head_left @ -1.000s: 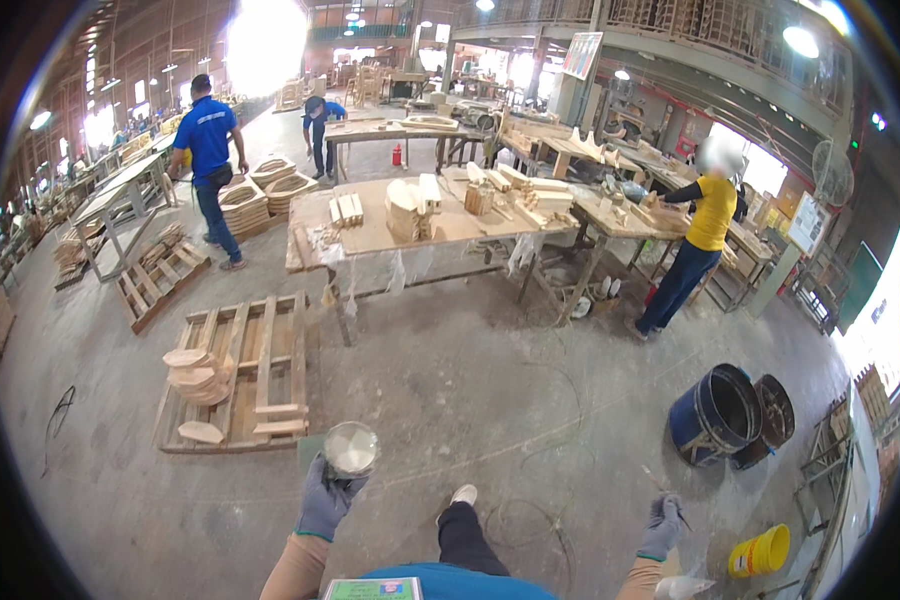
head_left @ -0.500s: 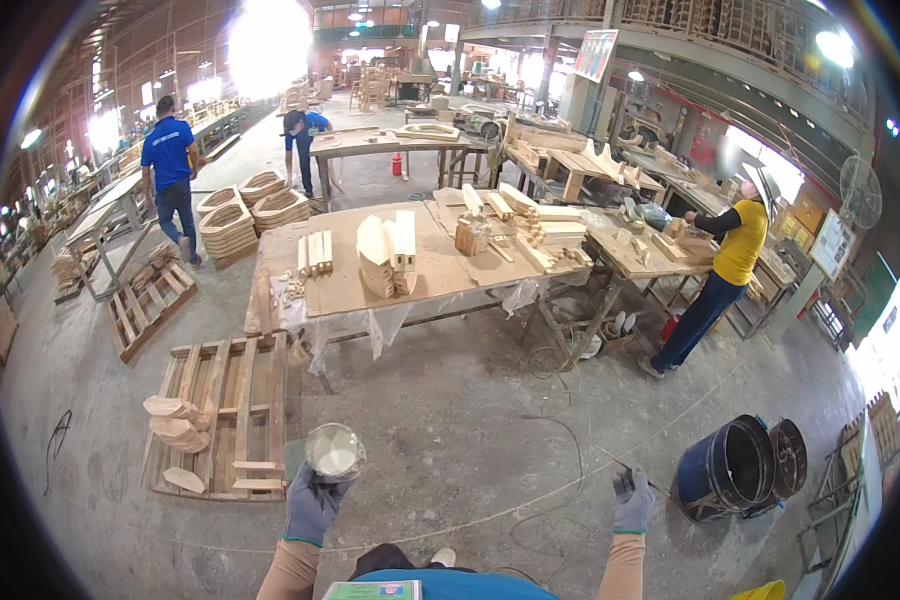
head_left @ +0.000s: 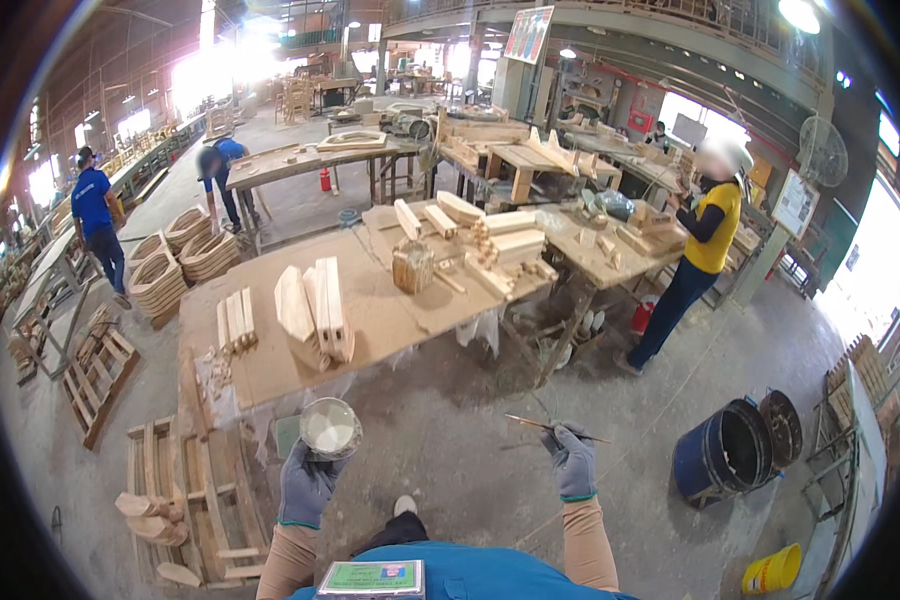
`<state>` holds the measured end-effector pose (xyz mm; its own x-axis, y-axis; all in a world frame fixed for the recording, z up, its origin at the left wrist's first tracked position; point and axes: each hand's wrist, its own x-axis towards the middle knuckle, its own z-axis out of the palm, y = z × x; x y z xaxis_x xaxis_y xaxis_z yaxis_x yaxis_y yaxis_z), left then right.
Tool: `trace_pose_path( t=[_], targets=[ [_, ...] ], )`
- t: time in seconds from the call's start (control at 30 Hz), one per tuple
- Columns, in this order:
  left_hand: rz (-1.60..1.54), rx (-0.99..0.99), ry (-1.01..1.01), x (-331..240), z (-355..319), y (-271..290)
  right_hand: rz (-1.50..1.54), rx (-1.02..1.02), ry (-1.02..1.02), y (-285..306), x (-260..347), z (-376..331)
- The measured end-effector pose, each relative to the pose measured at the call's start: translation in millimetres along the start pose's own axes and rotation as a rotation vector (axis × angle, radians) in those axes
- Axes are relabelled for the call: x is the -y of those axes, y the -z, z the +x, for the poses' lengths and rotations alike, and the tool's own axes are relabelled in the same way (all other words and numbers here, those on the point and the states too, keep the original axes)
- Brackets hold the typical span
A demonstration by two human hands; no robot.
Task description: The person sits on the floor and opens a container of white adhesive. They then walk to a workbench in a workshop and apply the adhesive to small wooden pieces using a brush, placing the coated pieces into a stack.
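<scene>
My left hand [head_left: 308, 488], in a grey glove, is closed around a round can [head_left: 330, 428] with pale, whitish liquid inside. Beside the can shows a flat greenish piece [head_left: 286, 438]; whether I hold that too is unclear. My right hand [head_left: 574, 468], also gloved, pinches a thin brush [head_left: 523, 420] lying nearly level across the fingers. Both hands are in the air in front of the near table. On its brown top [head_left: 390, 330] stand a bundle of pale wooden pieces [head_left: 315, 308], a row of short wooden blocks [head_left: 236, 320] and a stained square container [head_left: 412, 267].
Slatted pallets [head_left: 210, 500] with wood pieces lie at the lower left. Dark drums [head_left: 705, 470] and a yellow bucket [head_left: 772, 568] stand on the right. A person in yellow [head_left: 715, 230] works at the adjoining table; two people in blue [head_left: 95, 210] are at far left.
I have moved closer to the table, which now looks larger and nearer. The can stays in my left hand. My right hand has shifted inward and up, with the brush now more level.
</scene>
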<state>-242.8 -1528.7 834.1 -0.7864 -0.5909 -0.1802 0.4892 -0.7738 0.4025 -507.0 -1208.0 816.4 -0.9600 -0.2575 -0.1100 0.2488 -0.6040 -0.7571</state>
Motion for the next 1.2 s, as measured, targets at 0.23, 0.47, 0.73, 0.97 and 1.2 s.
trace_pose_path(
  t=[0.23, 0.47, 0.73, 0.97, 1.2],
  targets=[
    [0.151, 0.097, 0.128, -19, 165, -55, -0.109, -0.144, 0.174, -41, 13, 97],
    [0.176, 0.089, 0.216, -11, 258, -63, -0.160, -0.252, 0.107, -40, -15, 167],
    [0.137, 0.029, 0.108, 21, 355, -76, -0.356, 0.019, 0.178, -99, -37, 335],
    [0.782, -0.016, -0.374, 60, 428, -127, -0.295, 0.265, -0.063, -166, -59, 525],
    [0.199, -0.144, -0.273, 97, 496, -182, -0.319, 0.387, -0.159, -202, -37, 664]
  ],
)
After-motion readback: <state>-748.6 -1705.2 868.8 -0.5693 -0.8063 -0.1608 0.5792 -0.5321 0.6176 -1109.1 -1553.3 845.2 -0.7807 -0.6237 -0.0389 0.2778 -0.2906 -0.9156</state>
